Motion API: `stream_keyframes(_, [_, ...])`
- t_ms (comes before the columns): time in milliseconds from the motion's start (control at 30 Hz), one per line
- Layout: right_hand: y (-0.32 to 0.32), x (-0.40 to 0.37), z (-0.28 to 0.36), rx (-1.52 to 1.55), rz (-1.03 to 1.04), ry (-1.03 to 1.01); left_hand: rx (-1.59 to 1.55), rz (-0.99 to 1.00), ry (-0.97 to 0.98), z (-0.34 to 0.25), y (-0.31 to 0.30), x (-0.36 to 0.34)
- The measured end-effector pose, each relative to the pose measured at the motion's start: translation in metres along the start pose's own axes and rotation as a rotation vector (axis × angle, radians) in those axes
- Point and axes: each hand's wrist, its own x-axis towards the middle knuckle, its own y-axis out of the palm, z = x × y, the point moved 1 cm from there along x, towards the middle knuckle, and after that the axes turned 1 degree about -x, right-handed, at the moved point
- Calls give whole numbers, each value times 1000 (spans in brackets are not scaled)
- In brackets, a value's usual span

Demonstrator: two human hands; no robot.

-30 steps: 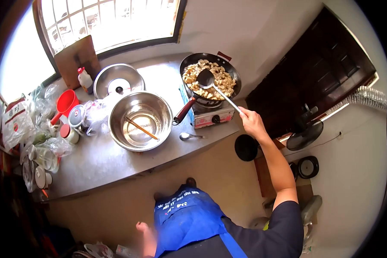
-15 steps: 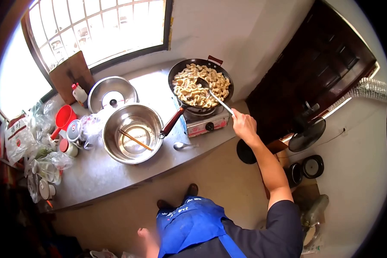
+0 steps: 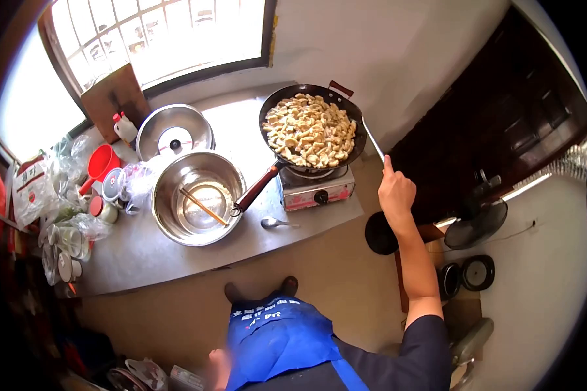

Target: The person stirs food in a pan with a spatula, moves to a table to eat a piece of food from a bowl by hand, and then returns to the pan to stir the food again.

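My right hand (image 3: 396,195) is closed round the handle of a metal spatula (image 3: 373,137), whose far end reaches the right rim of a black wok. The wok (image 3: 265,107) holds many pale brown food pieces (image 3: 310,130) and rests on a portable gas stove (image 3: 319,193). Its wooden handle (image 3: 257,189) points down to the left, over the edge of a steel pot (image 3: 169,218). Chopsticks (image 3: 204,207) lie inside that pot. Low in the view, my left hand (image 3: 220,365) hangs beside the blue apron, blurred and partly cut off, its fingers unclear.
A spoon (image 3: 277,223) lies on the metal counter (image 3: 143,260). Behind the pot is a steel lid (image 3: 153,133). Farther left are a red ladle (image 3: 101,161), jars, plastic bags and a cutting board (image 3: 111,101). A dark door (image 3: 502,111) stands at the right.
The spatula has moved from the middle of the food to the wok's right edge. My right hand has shifted right with it. The view has tilted slightly.
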Motion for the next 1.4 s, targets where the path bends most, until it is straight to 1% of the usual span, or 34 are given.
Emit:
stream_keyframes(67, [7,-1,1,-29,46,-9,-11,36,7,-9,7,10])
stream_keyframes(100, [0,0,8,-7,144,50,-30,59,-2,-15,12,13])
stream_keyframes(133, [-2,1,11,-17,136,52,-46,87,-12,-21,18,17])
stream_keyframes(233, [-8,7,25,156,260,161,-148,174,-66,-43,33,24])
stream_keyframes(267, [-5,8,27,149,254,151,-154,177,-77,-51,39,21])
stream_keyframes(333, [26,7,19,330,195,145,-294,79,-195,-80,46,21])
stream_keyframes(367, [52,6,12,384,117,117,-295,83,-196,-79,50,31])
stream_keyframes(400, [55,5,14,380,112,118,-148,102,-108,-74,58,47])
stream_keyframes(433, [57,4,17,497,195,185,0,119,-23,-80,60,49])
stream_keyframes(467, [58,3,20,611,280,249,-1,123,-30,-83,60,51])
stream_keyframes(500, [60,1,25,604,280,243,-54,128,-73,-86,60,54])
stream_keyframes(533, [61,-2,29,680,282,283,-108,132,-117,-89,60,55])
stream_keyframes(600, [65,-14,36,831,286,371,-100,119,-129,-94,57,53])
stream_keyframes(633, [58,-20,44,826,261,308,-90,105,-130,-97,56,53])
stream_keyframes(667, [42,-23,55,727,303,361,-89,108,-131,-97,55,52])
stream_keyframes(733, [18,-30,74,653,263,285,-215,186,-167,-98,52,50])
stream_keyframes(767, [8,-32,82,651,263,292,-210,190,-164,-95,54,55])
stream_keyframes(833, [-9,-37,95,594,191,225,-73,149,-109,-91,55,62])
stream_keyframes(867, [-12,-40,99,593,192,229,-69,151,-108,-90,55,64])
stream_keyframes(933, [-19,-43,105,563,122,172,-205,178,-170,-94,62,65])
stream_keyframes(967, [-23,-42,108,563,118,170,-209,180,-171,-98,66,64])
stream_keyframes(1033, [-35,-45,113,587,62,125,-376,246,-240,-101,67,66])
stream_keyframes(1067, [-43,-47,117,587,71,130,-367,241,-238,-101,67,69])
stream_keyframes(1133, [-58,-47,122,567,146,189,-205,257,-116,-108,69,68])
stream_keyframes(1167, [-64,-49,125,596,150,190,-229,263,-165,-110,70,66])
stream_keyframes(1200, [-66,-50,126,596,153,193,-225,261,-164,-115,70,61])
stream_keyframes(1300, [-72,-58,132,624,249,181,-247,264,-136,-120,69,55])
stream_keyframes(1333, [-73,-61,134,604,287,186,-334,291,-202,-120,69,53])
stream_keyframes(1367, [-62,-65,131,575,278,158,-420,317,-268,-120,69,52])
stream_keyframes(1400, [-58,-68,129,576,279,167,-414,320,-263,-121,70,50])
